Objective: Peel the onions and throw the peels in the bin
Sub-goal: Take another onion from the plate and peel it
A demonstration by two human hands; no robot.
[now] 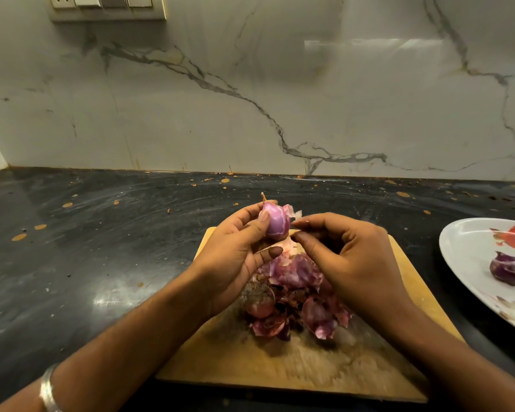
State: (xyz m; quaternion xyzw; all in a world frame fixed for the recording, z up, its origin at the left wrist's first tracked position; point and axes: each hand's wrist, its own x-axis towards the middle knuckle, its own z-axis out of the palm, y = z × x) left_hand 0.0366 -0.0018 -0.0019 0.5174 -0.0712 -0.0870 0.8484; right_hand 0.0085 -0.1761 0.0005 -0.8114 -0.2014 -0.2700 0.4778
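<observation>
While the left hand (235, 248) holds the onion (275, 223) up above the far end of the cutting board (295, 367), the onion's long axis runs roughly vertical: dry stem tip points up and slightly left, the other end points down toward the board. Most of the surface showing is bare and glossy pink-purple; a loose flap of skin (292, 211) sticks out at upper right.

Left hand: palm faces right, fingers wrapped behind the onion, thumb pressed across its front, so a firm grip on the onion. Forearm comes in from lower left; silver bangle (48, 391) on the wrist.

Right hand (348, 251): back of hand faces up, fingers curled, thumb and forefinger tips brought together just right of the onion, at the skin hanging off it. Looks like a pinch on the skin, but actual contact is too small to confirm.

Peel pile (295, 295) sits mid-board, directly below both hands, purple and papery.

Board lies on a dark countertop (87, 248). White plate (470, 263) at right edge, apart from the board, with one dark purple peeled onion (509, 267) on it. Marble backsplash (250, 99) behind, switch panel (107, 7) at top left.
</observation>
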